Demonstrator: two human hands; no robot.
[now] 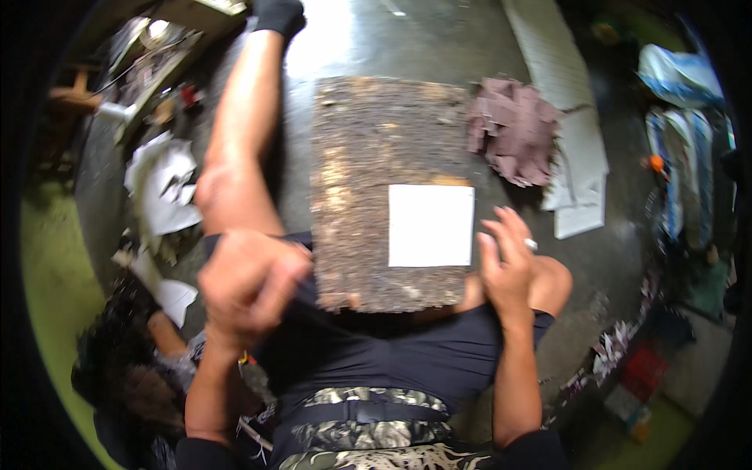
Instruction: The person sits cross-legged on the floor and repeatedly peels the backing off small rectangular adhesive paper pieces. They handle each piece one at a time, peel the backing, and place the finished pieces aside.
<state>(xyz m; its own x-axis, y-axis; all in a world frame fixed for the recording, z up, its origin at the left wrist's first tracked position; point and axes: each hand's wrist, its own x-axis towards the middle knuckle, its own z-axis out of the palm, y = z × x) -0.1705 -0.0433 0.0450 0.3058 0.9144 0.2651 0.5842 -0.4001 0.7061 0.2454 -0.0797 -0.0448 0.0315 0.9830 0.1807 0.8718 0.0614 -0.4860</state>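
A worn, rough-surfaced board (356, 157) lies in front of me, its near edge between my thighs. On its lower right part rests a white square sheet (431, 225), flat and with straight edges. My right hand (509, 262) hovers just off the sheet's right edge, fingers apart and holding nothing; a ring shows on one finger. Over my left thigh, left of the board, my left hand (254, 286) is curled closed and slightly blurred. Whatever may be inside its fingers is hidden. Neither hand touches the sheet.
Beyond the board's right edge sits a pile of brownish-mauve cut pieces (515, 129), with pale flat sheets (576, 157) alongside. White scraps (164, 188) lie left of my leg. Another person (149, 384) is close by at lower left. Blue-and-white plastic packs (680, 74) stand far right.
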